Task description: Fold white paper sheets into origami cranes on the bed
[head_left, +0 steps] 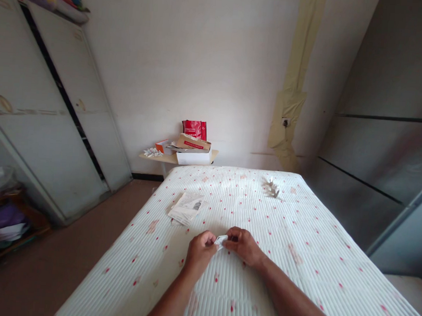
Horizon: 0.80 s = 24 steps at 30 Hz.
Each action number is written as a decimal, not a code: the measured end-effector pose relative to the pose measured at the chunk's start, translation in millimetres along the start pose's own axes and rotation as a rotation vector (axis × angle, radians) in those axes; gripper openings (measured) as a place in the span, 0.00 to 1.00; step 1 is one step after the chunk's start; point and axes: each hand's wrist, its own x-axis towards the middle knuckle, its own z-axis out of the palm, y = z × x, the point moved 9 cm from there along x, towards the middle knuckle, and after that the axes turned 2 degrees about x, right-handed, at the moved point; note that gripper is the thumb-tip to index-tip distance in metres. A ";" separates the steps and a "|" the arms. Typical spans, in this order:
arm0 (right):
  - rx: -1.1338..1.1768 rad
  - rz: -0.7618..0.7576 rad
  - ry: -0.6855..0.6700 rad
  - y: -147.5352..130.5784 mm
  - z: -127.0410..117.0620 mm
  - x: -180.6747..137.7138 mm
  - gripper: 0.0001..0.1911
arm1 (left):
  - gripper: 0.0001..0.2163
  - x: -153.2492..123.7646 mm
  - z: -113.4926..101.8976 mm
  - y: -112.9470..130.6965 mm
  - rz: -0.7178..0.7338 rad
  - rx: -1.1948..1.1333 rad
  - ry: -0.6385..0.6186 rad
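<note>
Where hands (222, 245) meet — paper (221, 241) half-hidden.

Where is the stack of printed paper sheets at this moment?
In the head view, the stack of printed sheets lies on the mattress, ahead and left of the left hand.

A white mattress (299, 241) with red specks fills the lower middle. At 12 o'clock stands a pale wall (189, 55) with a strip of yellowish tape (295, 87). A low shelf (160, 157) sits against it. At 9 o'clock are grey wardrobe doors (36, 117); brown floor (67, 244) lies at 8 o'clock. At 3 o'clock are grey panels (389, 141).
</note>
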 end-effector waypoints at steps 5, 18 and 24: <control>0.262 -0.045 -0.017 -3.9 1.2 -1.1 0.15 | 0.04 1.1 5.1 7.9 0.009 -0.132 -0.115; 0.225 0.017 -0.009 2.3 7.8 -0.3 0.14 | 0.07 19.9 0.1 -8.0 -0.015 -0.097 0.049; -0.020 0.009 0.027 -2.1 5.0 -0.4 0.10 | 0.02 21.5 -0.5 5.2 0.094 0.187 0.086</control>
